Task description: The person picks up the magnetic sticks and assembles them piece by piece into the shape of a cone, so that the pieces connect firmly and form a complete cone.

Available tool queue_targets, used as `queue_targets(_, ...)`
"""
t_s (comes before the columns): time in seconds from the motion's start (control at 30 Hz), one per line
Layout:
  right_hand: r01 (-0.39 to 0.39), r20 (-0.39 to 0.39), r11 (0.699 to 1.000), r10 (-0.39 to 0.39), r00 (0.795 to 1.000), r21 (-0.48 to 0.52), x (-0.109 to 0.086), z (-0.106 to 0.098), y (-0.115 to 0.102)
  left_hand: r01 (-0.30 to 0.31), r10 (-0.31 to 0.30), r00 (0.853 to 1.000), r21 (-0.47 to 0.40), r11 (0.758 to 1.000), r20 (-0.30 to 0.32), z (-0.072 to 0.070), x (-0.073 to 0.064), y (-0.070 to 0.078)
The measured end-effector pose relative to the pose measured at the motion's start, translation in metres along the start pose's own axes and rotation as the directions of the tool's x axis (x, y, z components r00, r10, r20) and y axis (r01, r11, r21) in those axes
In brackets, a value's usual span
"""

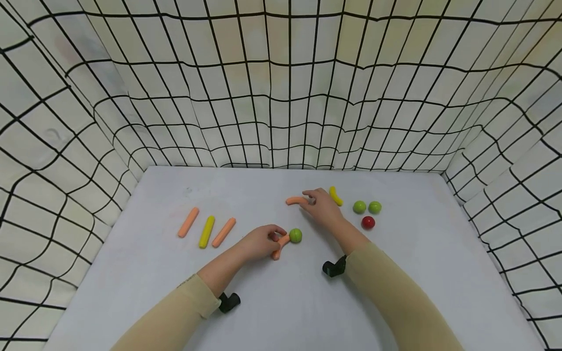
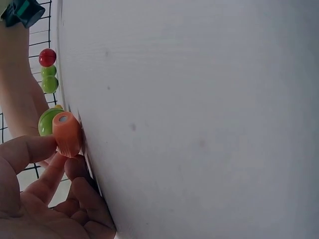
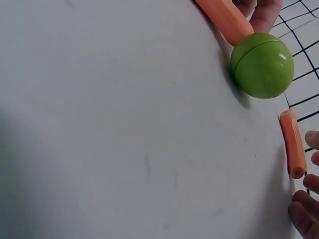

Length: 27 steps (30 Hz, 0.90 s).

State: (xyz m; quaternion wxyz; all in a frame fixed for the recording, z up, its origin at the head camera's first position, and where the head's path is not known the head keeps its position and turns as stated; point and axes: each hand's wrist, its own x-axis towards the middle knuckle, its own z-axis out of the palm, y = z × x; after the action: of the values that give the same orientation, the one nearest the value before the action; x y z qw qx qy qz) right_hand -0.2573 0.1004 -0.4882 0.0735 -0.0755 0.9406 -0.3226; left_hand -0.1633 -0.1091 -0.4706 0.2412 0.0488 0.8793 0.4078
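bent orange stick (image 1: 284,239), near the middle of the white table (image 1: 281,312): the left hand (image 1: 262,241) grasps it, thumb and fingers pinching its sides. by the clock face of the head view, a green ball (image 1: 295,235) lies at two o'clock of it, touching its end. another bent stick (image 1: 296,200), also orange, lies at twelve o'clock of the green ball, well apart from it. the right hand (image 1: 322,205) is just beside that stick, which is at its nine o'clock; its grip is loose, the fingers parted and a gap between them and the stick in the right wrist view.

a small yellow stick (image 1: 335,196) lies at two o'clock of the right hand, near it. at three o'clock sit two green balls (image 1: 359,207) side by side, with a red ball (image 1: 368,222) near them at six o'clock. between nine and ten o'clock of the left hand, three straight sticks (image 1: 207,232) lie in a slanted row: orange, yellow, orange. black netting (image 1: 290,97) rises at twelve o'clock, beyond the table.
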Motion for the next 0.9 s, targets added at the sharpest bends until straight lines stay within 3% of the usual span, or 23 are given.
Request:
queue_targets(0.37, 0.072, 0.067, 0.984, -0.062, 0.996, -0.162, 0.018, 0.008, -0.003, 0.005, -0.005, 1.0, 0.0, 1.0, -0.011, 0.0, -0.002, 0.002)
queue_targets(0.9, 0.073, 0.033, 0.967, -0.066, 0.997, -0.245, 0.015, 0.008, -0.006, 0.004, -0.004, 1.0, 0.009, 1.0, -0.014, 0.001, -0.001, 0.001)
